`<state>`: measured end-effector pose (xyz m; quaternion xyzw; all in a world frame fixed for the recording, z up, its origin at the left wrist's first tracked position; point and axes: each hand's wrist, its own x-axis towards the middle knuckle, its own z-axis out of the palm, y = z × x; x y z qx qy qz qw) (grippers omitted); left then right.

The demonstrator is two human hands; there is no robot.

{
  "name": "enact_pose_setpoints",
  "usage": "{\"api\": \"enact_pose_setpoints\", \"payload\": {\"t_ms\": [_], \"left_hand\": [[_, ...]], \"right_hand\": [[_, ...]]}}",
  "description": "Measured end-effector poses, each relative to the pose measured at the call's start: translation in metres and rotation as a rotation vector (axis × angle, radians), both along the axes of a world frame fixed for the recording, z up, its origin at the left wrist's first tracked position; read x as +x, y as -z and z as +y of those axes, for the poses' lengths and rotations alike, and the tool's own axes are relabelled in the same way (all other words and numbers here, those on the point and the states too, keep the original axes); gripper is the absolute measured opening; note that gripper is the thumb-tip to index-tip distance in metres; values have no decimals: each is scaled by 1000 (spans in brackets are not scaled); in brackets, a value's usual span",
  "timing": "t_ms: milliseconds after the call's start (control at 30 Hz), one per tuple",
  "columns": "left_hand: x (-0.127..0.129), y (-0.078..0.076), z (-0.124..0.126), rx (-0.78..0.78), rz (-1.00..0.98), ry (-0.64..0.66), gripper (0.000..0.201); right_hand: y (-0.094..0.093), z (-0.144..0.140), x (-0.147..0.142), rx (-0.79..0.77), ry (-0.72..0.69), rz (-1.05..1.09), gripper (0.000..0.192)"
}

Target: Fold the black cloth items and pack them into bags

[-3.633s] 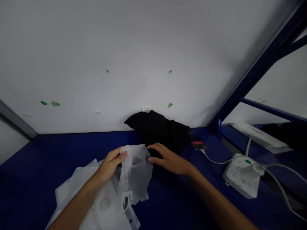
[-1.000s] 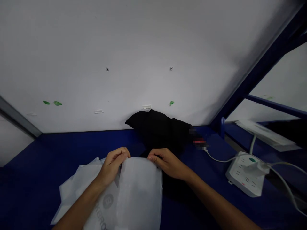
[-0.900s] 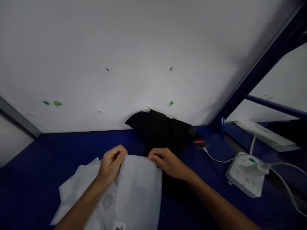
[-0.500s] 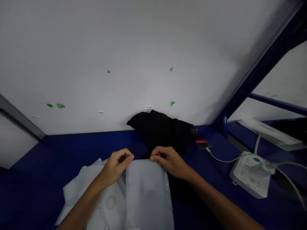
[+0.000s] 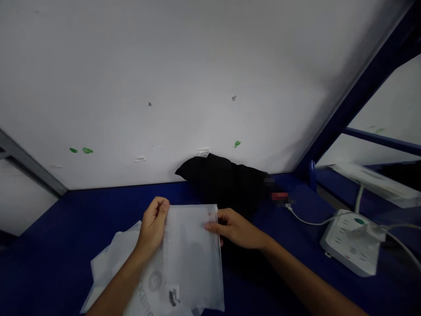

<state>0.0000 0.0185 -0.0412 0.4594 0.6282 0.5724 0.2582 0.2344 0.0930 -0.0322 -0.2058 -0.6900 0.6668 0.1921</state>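
Observation:
A frosted, see-through plastic bag (image 5: 194,259) hangs upright between my two hands, with a small printed label (image 5: 174,295) near its lower left. My left hand (image 5: 155,221) pinches the bag's upper left corner. On the other side, my right hand (image 5: 237,228) grips the right edge below the top corner, thumb in front and fingers behind. Under and left of it lies a loose pile of similar frosted bags (image 5: 115,259), one printed with grey letters and a round mark. My left forearm covers part of this pile.
Black cloth (image 5: 223,180) lies bunched against the white wall (image 5: 190,79) on the blue surface (image 5: 42,263). At right sits a white power strip (image 5: 353,241) with a plug and cables. Blue metal bars (image 5: 355,101) frame the right side.
The bag has been raised and shifted slightly left, and its label now shows. My right hand has gone from the top edge to the right side; my left has moved up and left.

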Motion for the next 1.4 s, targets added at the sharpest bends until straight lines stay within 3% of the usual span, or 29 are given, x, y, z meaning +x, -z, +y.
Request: {"api": "enact_pose_setpoints", "payload": {"t_ms": [67,200,267,333,500,567,633,800,900,1100,1233,1400], "left_hand": [[0,-1,-1,-11,-87,45,40],[7,4,-5,-145,-205,376,41],[13,8,-7,-179,-188,462,40],[19,10,-7,-137,-166,425,39],[17,11,-1,22,-116,160,41],[14,11,1,49,-122,108,42],[12,11,0,11,-171,172,39],[17,14,-7,-131,-237,517,44],[21,14,-8,-93,-293,524,59],[19,10,-5,-56,-357,444,67],[9,3,-4,18,-348,380,75],[-1,0,-7,-9,-311,440,76]], "right_hand": [[2,4,1,-4,113,51,35],[5,17,4,-41,458,160,37],[6,22,7,-70,537,199,41],[6,22,8,-98,477,190,45],[6,7,8,-65,-49,-46,41],[7,3,5,-36,-115,-94,40],[9,3,4,-25,-63,-75,41],[7,13,4,-95,212,17,44],[5,15,4,-131,248,35,43],[7,14,3,-96,103,24,41],[4,18,8,-52,85,38,42],[2,24,12,0,130,61,40]]}}
